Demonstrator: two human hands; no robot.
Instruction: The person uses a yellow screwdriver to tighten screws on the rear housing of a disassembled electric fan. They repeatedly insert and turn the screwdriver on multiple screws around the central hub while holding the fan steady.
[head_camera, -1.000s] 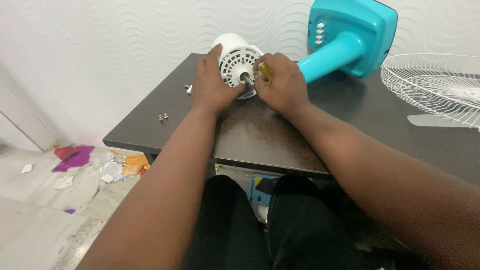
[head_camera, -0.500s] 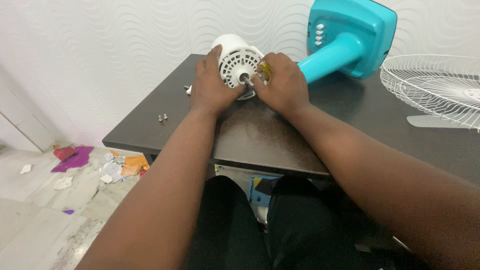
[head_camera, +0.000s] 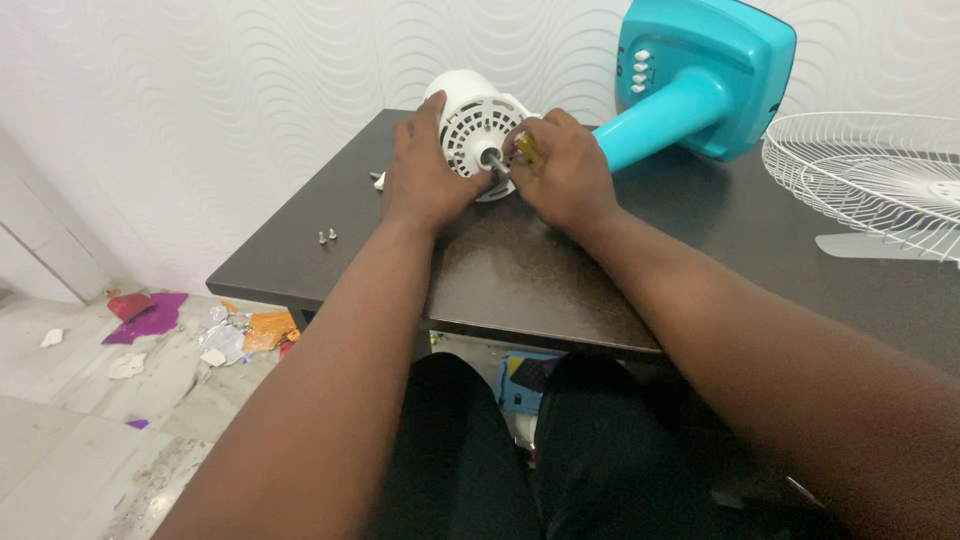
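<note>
Left hand (head_camera: 425, 180) gripping one white fan motor (head_camera: 475, 125); right hand (head_camera: 565, 175) clasping one yellow-handled tool (head_camera: 528, 148); two screws (head_camera: 326, 236) nearby.

White vented fan motor housing (head_camera: 478, 130), lying on its side on dark table, shaft toward camera

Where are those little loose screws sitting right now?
The screws lie on the dark table near its left edge, to the left of the left hand, apart from the white motor housing.
</note>
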